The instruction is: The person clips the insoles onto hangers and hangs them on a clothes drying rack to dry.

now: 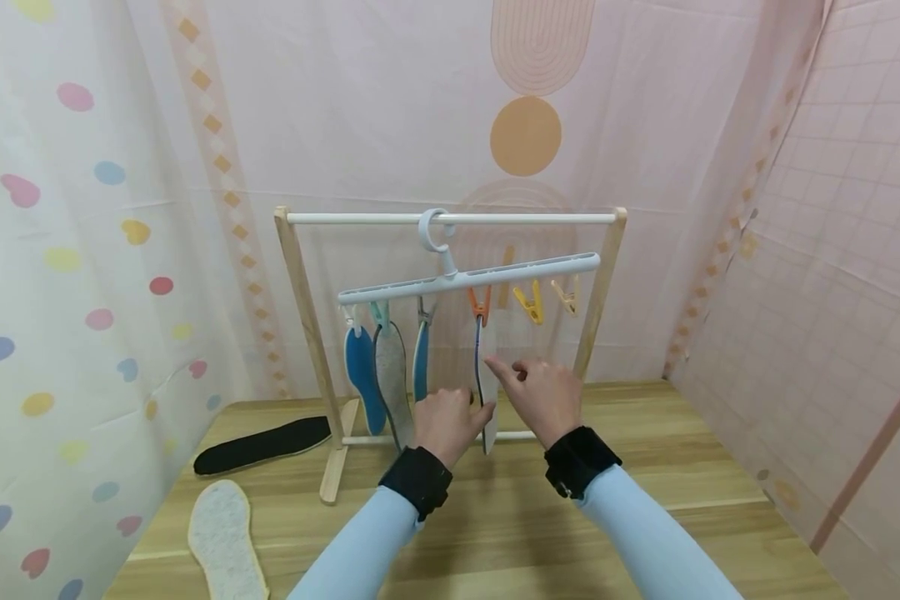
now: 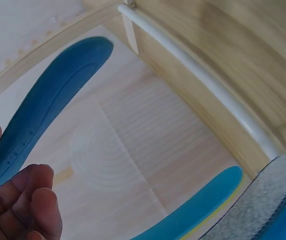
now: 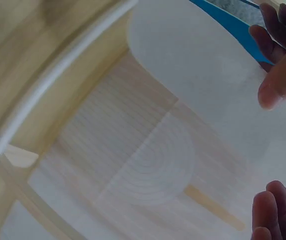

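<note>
An insole point(image 1: 487, 379), blue on one face and white on the other, hangs edge-on from an orange clip point(image 1: 480, 304). My left hand point(image 1: 450, 422) is at its lower left edge, fingers loosely bent; the thumb overlaps the insole in the head view. In the left wrist view, these fingers point(image 2: 40, 197) stand before the blue face. On the insole's other side, my right hand point(image 1: 540, 396) is raised with thumb extended and fingers relaxed. The right wrist view has its fingertips point(image 3: 267, 210) near the white face. The clip hangs from a pale blue hanger point(image 1: 525, 271).
Left of my hands hang blue insoles point(image 1: 363, 371) and a grey insole point(image 1: 392, 371) in other clips. A yellow clip point(image 1: 531, 302) and beige clip point(image 1: 567, 296) hang at right. The wooden rack point(image 1: 307, 308) carries the tilted hanger. A black insole point(image 1: 262, 445) and white insole point(image 1: 225, 537) lie on the table.
</note>
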`<state>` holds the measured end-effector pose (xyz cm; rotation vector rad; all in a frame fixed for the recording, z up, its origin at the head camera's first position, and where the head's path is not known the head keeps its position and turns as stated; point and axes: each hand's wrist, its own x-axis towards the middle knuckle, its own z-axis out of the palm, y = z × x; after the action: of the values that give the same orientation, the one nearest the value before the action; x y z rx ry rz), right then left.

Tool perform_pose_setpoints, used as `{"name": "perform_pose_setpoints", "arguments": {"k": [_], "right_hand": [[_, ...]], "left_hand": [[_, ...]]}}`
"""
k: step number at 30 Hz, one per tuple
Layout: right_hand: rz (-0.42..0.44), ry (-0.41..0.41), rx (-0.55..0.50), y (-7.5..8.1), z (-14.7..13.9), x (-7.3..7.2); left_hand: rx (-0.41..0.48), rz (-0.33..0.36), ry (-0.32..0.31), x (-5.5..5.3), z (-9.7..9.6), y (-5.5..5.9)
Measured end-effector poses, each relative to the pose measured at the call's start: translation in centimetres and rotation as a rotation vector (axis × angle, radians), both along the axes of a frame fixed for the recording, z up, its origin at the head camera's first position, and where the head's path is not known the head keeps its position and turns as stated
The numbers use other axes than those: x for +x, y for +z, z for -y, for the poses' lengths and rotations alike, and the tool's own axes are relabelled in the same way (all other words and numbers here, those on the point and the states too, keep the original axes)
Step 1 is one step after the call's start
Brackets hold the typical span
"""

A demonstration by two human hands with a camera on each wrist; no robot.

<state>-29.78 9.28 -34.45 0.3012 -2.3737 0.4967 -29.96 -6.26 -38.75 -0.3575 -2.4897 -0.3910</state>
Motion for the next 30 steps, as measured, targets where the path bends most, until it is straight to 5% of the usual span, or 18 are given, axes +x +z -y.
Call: {"name": "perform_pose_setpoints", "arguments": {"k": [7,18,30], "right_hand": [[-0.023,0.032,0.036,-2.9,-0.8,0.6],[0.088,0.037,0.001,-6.1,-1.7,2.3],[0.231,0.036,0.003,-8.9,-2.0,3.8]], "left_hand": [[0.014,0.015,-0.008,0.5,0.8,-1.2],[0.012,0.093,0.029,0.9,1.7,-2.5],[0.054,0.085,0.011,1.8,2.7,-4.4]]}}
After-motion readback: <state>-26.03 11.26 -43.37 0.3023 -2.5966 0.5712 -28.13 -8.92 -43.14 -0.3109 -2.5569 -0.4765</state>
